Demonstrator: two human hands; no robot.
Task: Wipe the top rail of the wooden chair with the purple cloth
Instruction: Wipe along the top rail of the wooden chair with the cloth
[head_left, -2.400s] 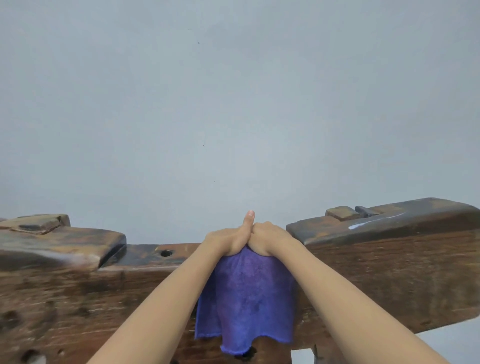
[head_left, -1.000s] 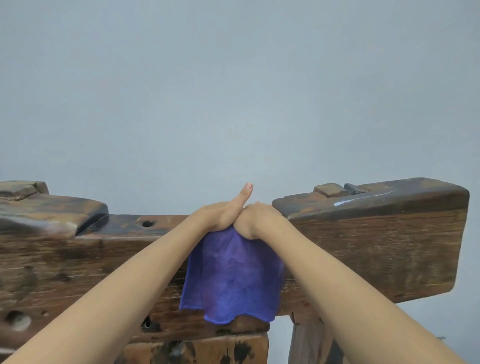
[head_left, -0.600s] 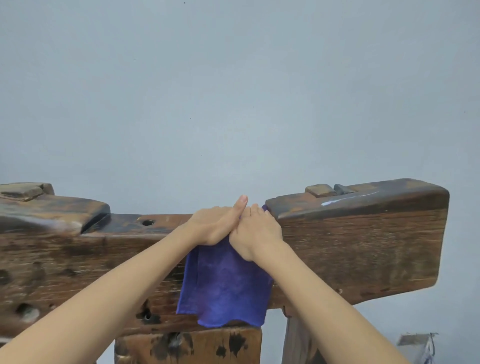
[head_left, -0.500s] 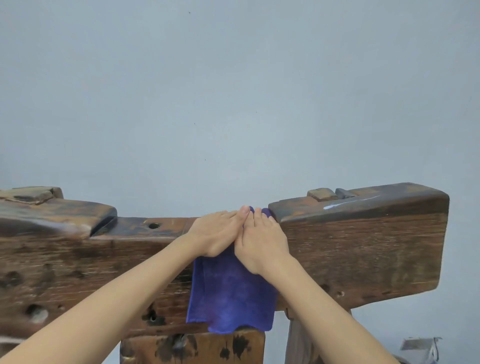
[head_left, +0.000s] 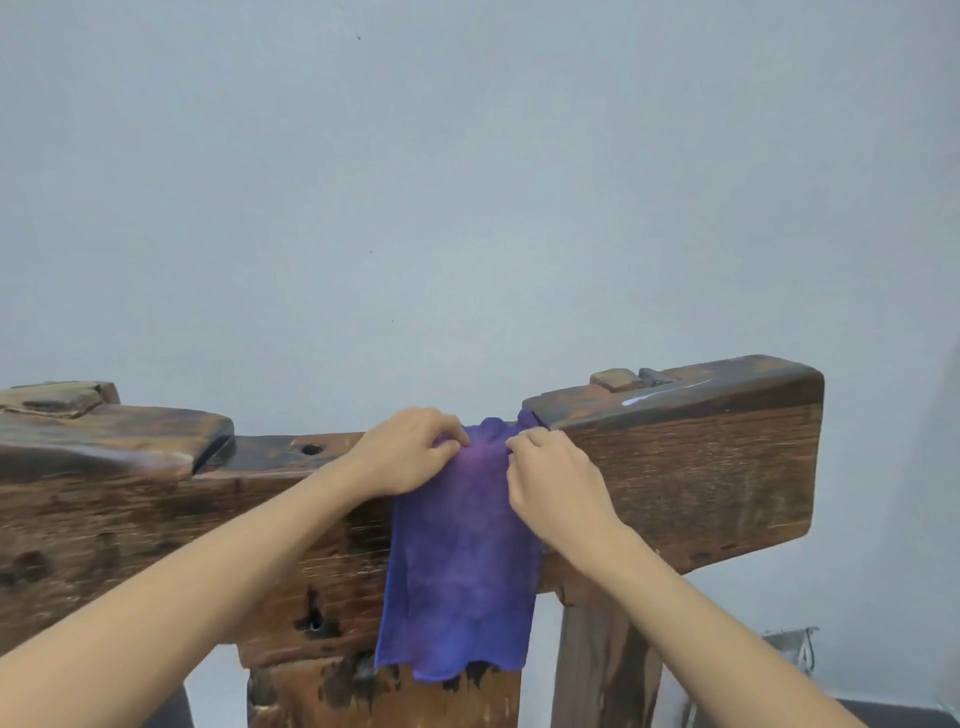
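The purple cloth (head_left: 460, 561) hangs over the front face of the chair's dark wooden top rail (head_left: 691, 467), draped across the rail's lowered middle section. My left hand (head_left: 408, 452) pinches the cloth's upper left edge on top of the rail. My right hand (head_left: 558, 486) pinches the upper right part of the cloth, beside the raised right block of the rail. The cloth's lower hem reaches down to the back splat (head_left: 384, 696).
A plain grey wall fills the background. The rail has a raised left block (head_left: 109, 436) and a small hole (head_left: 310, 449) in its low middle. A wooden post (head_left: 602, 670) descends under the right side. A grey object (head_left: 789, 649) sits low at right.
My hands have parted slightly and shifted from pressing flat on the cloth to pinching its top edge. The cloth's top now shows between them.
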